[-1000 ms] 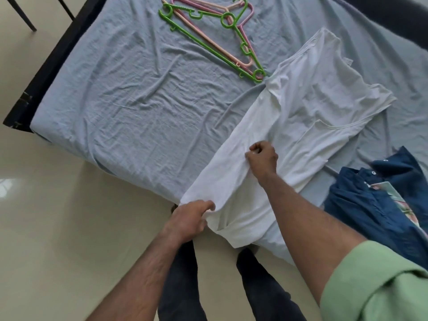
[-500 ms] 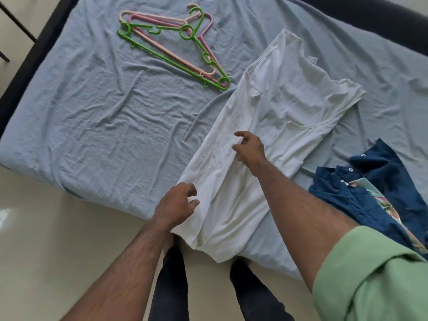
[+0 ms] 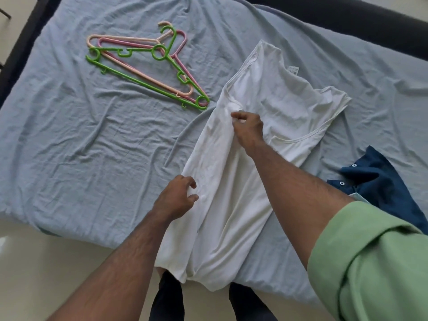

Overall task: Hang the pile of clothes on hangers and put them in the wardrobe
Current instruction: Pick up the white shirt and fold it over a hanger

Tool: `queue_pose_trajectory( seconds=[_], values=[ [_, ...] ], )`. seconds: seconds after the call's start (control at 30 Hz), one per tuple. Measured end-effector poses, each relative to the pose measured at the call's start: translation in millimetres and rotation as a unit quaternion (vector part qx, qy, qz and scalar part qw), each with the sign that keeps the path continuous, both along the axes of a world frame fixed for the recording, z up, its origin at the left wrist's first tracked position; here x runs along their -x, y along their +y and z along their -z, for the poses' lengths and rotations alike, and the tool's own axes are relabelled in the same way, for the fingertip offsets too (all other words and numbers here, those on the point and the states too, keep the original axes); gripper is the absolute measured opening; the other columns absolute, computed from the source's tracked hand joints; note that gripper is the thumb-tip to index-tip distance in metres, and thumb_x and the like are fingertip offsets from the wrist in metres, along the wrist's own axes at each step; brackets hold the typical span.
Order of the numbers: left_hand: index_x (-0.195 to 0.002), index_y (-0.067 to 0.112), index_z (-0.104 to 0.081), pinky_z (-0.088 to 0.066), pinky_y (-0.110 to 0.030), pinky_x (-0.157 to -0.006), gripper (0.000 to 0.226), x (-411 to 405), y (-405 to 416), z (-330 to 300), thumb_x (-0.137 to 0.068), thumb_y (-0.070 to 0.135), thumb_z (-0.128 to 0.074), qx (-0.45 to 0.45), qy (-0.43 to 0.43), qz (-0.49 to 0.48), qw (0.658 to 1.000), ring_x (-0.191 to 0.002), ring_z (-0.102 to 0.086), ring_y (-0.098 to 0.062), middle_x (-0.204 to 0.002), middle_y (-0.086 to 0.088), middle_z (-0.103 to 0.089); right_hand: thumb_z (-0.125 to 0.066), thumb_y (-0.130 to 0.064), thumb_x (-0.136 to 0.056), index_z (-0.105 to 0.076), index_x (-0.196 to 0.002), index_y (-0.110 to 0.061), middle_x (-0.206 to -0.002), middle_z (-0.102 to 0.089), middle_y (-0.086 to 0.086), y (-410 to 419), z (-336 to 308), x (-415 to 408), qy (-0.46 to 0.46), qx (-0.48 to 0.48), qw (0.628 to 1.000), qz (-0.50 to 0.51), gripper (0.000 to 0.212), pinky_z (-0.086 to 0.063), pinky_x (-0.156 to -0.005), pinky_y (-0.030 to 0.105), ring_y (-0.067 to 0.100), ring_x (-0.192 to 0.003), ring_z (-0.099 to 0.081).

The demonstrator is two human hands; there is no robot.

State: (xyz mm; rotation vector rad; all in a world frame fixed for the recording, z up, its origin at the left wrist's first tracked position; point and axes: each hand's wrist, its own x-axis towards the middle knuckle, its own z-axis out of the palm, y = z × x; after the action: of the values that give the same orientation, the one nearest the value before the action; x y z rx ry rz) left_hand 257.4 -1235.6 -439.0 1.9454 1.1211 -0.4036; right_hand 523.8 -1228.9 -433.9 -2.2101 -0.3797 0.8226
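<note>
Head cam, one view only. Starting at the fingers: right hand has its fingertips curled together, pinching a ridge of the white shirt near the middle, w/ the cloth bunching up under the pinch. Left hand sits at the shirt's left edge lower down, fingers loosely curled w/ thumb and forefinger a bit apart; can't tell if it's actually got cloth or is just resting on it.

Shirt lies on the bed, hem hanging off the near edge toward me, neck end up and to the right. So the long axis runs roughly from near-centre out to the far right, on a diagonal. Looks folded or twisted lengthwise, left side rolled over on itself.

Handling guess: thin knit, v light, totally floppy, no stiffness, not fragile. It'll sag wherever it's not held, so grabbing mid-body just makes a tent. Imo better to take it at the shoulders / neck opening, one hand each side, so a hanger can go in.

Hangers, green + pink + peach, are stacked just beside the shirt's upper left, close but not touching afaict. Blue shirt is crumpled at the right, near the white one, partly behind my green sleeve.
</note>
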Motion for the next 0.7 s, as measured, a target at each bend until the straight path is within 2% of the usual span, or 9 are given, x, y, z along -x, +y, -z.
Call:
queue_pose_trajectory(
  seconds=[0.07,0.17,0.23,0.33,0.43,0.5,0.6,0.63,0.7],
  values=[
    [-0.113,0.026,-0.059,-0.048,-0.04,-0.095,0.027,-7,3,0,-0.09,0.031,-0.072,0.006,0.004,0.018,1.0,-0.11,-0.054,-0.017,-0.11,0.009,-0.045,-0.063,-0.014,-0.089,-0.078,-0.111,-0.017,-0.112,-0.075,0.005,0,-2,-12,-0.01,0.01,0.999,0.037,0.027,-0.055,-0.095,0.03,0.019,-0.105,-0.07],
    [-0.116,0.025,-0.058,-0.048,-0.043,-0.096,0.033,-7,2,-1,-0.087,0.029,-0.073,0.004,0.004,0.02,1.0,-0.113,-0.054,-0.02,-0.114,0.008,-0.046,-0.059,-0.01,-0.086,-0.073,-0.122,-0.016,-0.121,-0.072,0.008,-11,2,-27,0.002,0.074,0.997,0.025,0.039,-0.052,-0.101,0.033,0.025,-0.116,-0.065],
    [-0.123,0.025,-0.056,-0.047,-0.047,-0.099,0.042,3,-8,-5,-0.085,0.029,-0.075,-0.041,0.004,-0.018,0.999,-0.117,-0.052,-0.021,-0.125,0.003,-0.048,-0.057,-0.01,-0.088,-0.07,-0.125,-0.015,-0.126,-0.068,0.01,-28,3,-22,-0.013,0.08,0.997,0.013,0.04,-0.049,-0.103,0.03,0.026,-0.12,-0.062],
    [-0.132,0.018,-0.05,-0.044,-0.053,-0.102,0.055,32,-21,-12,-0.086,0.036,-0.074,-0.116,0.049,-0.133,0.983,-0.126,-0.046,-0.029,-0.133,-0.008,-0.048,-0.057,-0.003,-0.085,-0.067,-0.119,-0.011,-0.123,-0.06,0.011,-72,1,16,-0.068,0.046,0.996,0.025,0.037,-0.044,-0.089,0.023,0.027,-0.104,-0.063],
    [-0.121,0.014,-0.053,-0.047,-0.051,-0.098,0.052,68,-28,-14,-0.087,0.049,-0.07,-0.035,0.139,-0.257,0.956,-0.118,-0.055,-0.034,-0.122,-0.01,-0.057,-0.058,0.001,-0.082,-0.06,-0.117,-0.012,-0.118,-0.053,0.008,-136,3,79,-0.072,0.055,0.993,0.076,0.037,-0.049,-0.09,0.038,0.027,-0.1,-0.059],
    [-0.101,0.012,-0.058,-0.053,-0.044,-0.087,0.04,90,-34,-16,-0.087,0.047,-0.072,0.047,0.17,-0.25,0.952,-0.101,-0.062,-0.031,-0.099,-0.004,-0.063,-0.062,-0.001,-0.082,-0.056,-0.118,-0.011,-0.119,-0.054,0.01,-180,3,126,-0.057,0.1,0.986,0.117,0.037,-0.05,-0.093,0.045,0.03,-0.109,-0.056],
    [-0.096,0.011,-0.066,-0.048,-0.032,-0.063,0.022,113,-41,-19,-0.088,0.03,-0.075,0.104,0.142,-0.151,0.973,-0.078,-0.063,-0.021,-0.082,0.0,-0.064,-0.068,-0.013,-0.085,-0.052,-0.121,-0.013,-0.121,-0.054,0.008,-235,-3,192,-0.027,0.178,0.969,0.169,0.04,-0.048,-0.091,0.044,0.029,-0.113,-0.054],
    [-0.094,0.011,-0.069,-0.05,-0.033,-0.062,0.017,120,-41,-20,-0.088,0.026,-0.075,0.109,0.12,-0.14,0.977,-0.075,-0.064,-0.021,-0.079,0.0,-0.065,-0.071,-0.016,-0.084,-0.051,-0.118,-0.013,-0.118,-0.054,0.007,-250,-4,213,-0.003,0.193,0.963,0.19,0.039,-0.047,-0.088,0.042,0.03,-0.109,-0.055],
    [-0.092,0.013,-0.071,-0.055,-0.04,-0.07,0.012,127,-38,-20,-0.091,0.025,-0.072,0.126,0.064,-0.168,0.976,-0.082,-0.069,-0.026,-0.084,-0.004,-0.071,-0.075,-0.019,-0.083,-0.049,-0.113,-0.014,-0.109,-0.051,0.003,-267,-7,244,0.066,0.211,0.951,0.217,0.039,-0.045,-0.083,0.037,0.03,-0.102,-0.056]
  ],
)
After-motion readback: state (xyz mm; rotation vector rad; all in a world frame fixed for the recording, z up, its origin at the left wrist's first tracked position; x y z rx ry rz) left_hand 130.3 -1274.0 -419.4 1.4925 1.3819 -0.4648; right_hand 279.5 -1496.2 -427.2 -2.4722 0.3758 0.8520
